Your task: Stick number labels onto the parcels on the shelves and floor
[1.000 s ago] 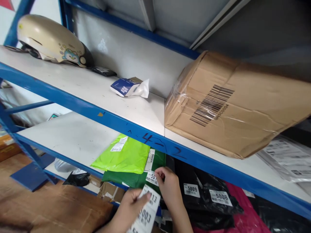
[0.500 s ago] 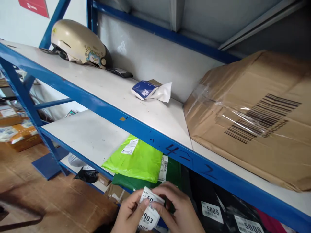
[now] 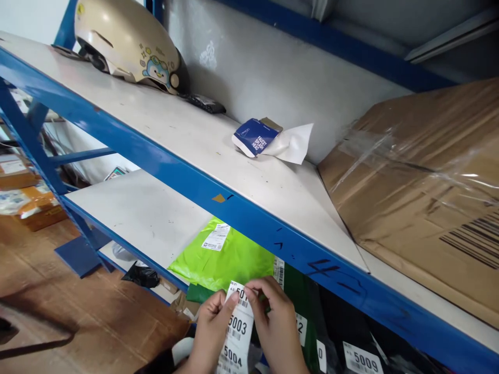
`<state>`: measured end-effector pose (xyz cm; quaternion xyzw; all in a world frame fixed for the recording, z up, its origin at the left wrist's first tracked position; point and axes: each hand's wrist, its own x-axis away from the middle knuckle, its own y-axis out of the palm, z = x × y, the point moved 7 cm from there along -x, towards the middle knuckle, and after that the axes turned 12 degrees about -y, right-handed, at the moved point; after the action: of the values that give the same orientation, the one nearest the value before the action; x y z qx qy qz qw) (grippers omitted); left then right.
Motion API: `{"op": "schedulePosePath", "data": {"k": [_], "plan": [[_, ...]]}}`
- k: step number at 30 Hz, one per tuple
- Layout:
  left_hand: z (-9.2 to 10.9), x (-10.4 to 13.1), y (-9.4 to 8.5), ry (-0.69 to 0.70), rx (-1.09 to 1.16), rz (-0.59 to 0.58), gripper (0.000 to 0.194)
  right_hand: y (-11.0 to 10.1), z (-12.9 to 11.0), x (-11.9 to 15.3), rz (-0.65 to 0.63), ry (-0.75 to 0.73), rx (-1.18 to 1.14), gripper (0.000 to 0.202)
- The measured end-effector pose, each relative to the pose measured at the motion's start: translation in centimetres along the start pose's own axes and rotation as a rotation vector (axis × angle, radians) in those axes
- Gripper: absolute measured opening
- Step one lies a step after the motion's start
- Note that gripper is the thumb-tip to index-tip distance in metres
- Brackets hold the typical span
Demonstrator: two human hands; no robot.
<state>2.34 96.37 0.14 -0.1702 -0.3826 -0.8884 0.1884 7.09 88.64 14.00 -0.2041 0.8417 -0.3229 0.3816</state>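
A strip of printed number labels (image 3: 237, 335) hangs between my two hands at the bottom centre, showing 5003 and 5004 below a partly covered top label. My left hand (image 3: 212, 327) pinches its upper left edge between thumb and fingers. My right hand (image 3: 275, 319) grips the top right corner, the thumb close to the left thumb. Just beyond the hands lies a bright green parcel bag (image 3: 234, 257) with a white shipping label on the lower shelf. Dark bags beside it carry number labels, one reading 5009 (image 3: 362, 358).
The blue shelf beam (image 3: 187, 179) crosses in front of me. On the upper shelf stand a beige helmet (image 3: 125, 41), a blue faucet splash head box (image 3: 255, 137) with white paper, a small black packet (image 3: 205, 103) and a large carton (image 3: 421, 197). Parcels (image 3: 27, 202) lie at far left.
My view has come closer and shifted left, so the shelf items appear larger. The label strip now hangs straighter, with more of it showing between my hands.
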Motion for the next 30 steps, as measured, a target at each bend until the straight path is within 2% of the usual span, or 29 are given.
{"op": "schedulePosePath", "data": {"k": [3, 7, 10, 12, 13, 14, 15, 18, 20, 22, 24, 27, 30], "plan": [[0.3, 0.0, 0.7, -0.025, -0.105, -0.122, 0.042, 0.1, 1.0, -0.6, -0.057, 0.075, -0.01, 0.02], [1.4, 1.2, 1.0, -0.134, -0.236, -0.285, 0.037, 0.2, 1.5, -1.0, -0.05, 0.103, -0.016, 0.022], [2.5, 2.7, -0.3, -0.206, -0.383, -0.438, 0.031, -0.2, 2.2, -1.4, 0.002, 0.151, -0.017, 0.026], [3.1, 3.5, -2.0, -0.232, -0.483, -0.563, 0.027, -0.3, 2.7, -1.7, -0.001, 0.191, -0.057, 0.028], [3.6, 3.4, -3.2, -0.231, -0.493, -0.586, 0.027, -0.3, 3.0, -1.8, -0.018, 0.208, -0.078, 0.029], [4.3, 2.9, -4.7, -0.216, -0.464, -0.551, 0.029, -0.3, 3.2, -1.9, -0.037, 0.221, -0.091, 0.029], [5.1, 2.0, -6.3, -0.195, -0.404, -0.464, 0.033, -0.3, 3.4, -2.0, -0.059, 0.228, -0.098, 0.029], [8.5, -1.5, -10.8, -0.106, -0.194, -0.084, 0.043, -0.4, 3.4, -2.1, -0.085, 0.225, -0.091, 0.028], [10.7, -3.9, -12.0, -0.051, -0.114, 0.092, 0.045, -0.1, 3.4, -2.1, -0.105, 0.221, -0.063, 0.026], [12.5, -6.7, -11.4, -0.015, -0.129, 0.138, 0.046, 0.4, 3.3, -2.2, -0.164, 0.221, 0.043, 0.018], [13.1, -10.0, -9.7, -0.029, -0.223, 0.103, 0.046, 1.2, 3.4, -2.3, -0.275, 0.236, 0.223, 0.012], [12.5, -14.4, -7.1, -0.059, -0.365, 0.051, 0.038, 2.1, 3.8, -2.3, -0.422, 0.311, 0.451, 0.011], [11.4, -16.7, -5.3, -0.036, -0.43, 0.03, 0.027, 1.9, 4.0, -1.9, -0.391, 0.361, 0.569, 0.027]]}}
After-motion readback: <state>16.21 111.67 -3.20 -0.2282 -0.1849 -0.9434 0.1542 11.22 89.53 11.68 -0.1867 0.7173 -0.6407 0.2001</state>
